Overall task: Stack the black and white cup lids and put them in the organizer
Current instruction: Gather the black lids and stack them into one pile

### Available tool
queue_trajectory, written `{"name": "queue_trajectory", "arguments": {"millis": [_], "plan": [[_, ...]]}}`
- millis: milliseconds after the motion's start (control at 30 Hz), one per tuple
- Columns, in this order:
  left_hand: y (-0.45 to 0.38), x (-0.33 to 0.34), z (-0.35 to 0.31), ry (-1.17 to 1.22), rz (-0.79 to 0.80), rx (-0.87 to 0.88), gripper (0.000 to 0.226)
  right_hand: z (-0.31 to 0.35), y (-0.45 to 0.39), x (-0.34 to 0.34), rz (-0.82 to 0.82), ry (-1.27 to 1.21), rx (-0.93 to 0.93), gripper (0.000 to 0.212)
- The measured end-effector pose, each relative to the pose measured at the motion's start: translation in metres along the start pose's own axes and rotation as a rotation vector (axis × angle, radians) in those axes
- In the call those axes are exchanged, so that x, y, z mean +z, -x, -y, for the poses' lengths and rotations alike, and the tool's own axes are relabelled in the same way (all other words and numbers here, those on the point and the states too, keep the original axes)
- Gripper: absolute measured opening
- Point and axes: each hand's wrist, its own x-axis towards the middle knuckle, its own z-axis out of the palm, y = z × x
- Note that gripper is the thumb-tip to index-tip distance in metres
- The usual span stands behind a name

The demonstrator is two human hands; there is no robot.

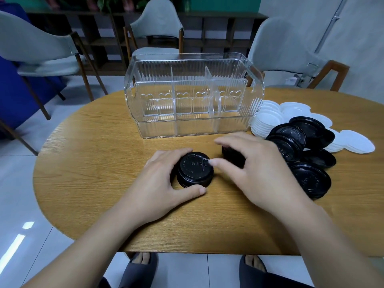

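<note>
A short stack of black lids [194,171] stands on the wooden table [99,163] in front of me. My left hand [158,183] curls around its left side, thumb at the front and fingers behind. My right hand [255,169] hovers over another black lid [232,154], mostly hiding it; its thumb tip touches the stack's right edge. Whether the fingers hold that lid is hidden. More black lids [301,148] and white lids [268,119] lie in loose piles at the right. The clear ribbed organizer [193,125] with dividers stands behind, with nothing in it.
Grey chairs stand around the far side of the table [158,23], [37,46], [291,44]. The table's front edge curves close to my body, and my slippered feet [141,265] show below it on the tiled floor.
</note>
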Motion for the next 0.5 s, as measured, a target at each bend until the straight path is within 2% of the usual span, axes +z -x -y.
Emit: {"name": "queue_trajectory", "arguments": {"millis": [67, 167, 233, 367, 500], "plan": [[0.000, 0.000, -0.001, 0.002, 0.003, -0.008, 0.100, -0.011, -0.002, -0.001, -0.046, 0.182, 0.040, 0.045], [0.000, -0.001, -0.003, 0.000, -0.007, -0.019, 0.102, -0.021, -0.002, 0.002, -0.017, 0.324, 0.108, 0.042], [0.000, -0.002, -0.005, 0.005, -0.010, -0.039, 0.107, -0.020, -0.003, 0.004, 0.005, 0.358, 0.110, 0.035], [0.002, -0.003, -0.006, 0.017, -0.006, -0.044, 0.109, -0.015, -0.004, 0.006, 0.010, 0.361, 0.099, 0.006], [0.002, -0.003, -0.005, 0.026, 0.000, -0.042, 0.109, -0.012, -0.003, 0.007, -0.003, 0.309, 0.126, 0.007]]}}
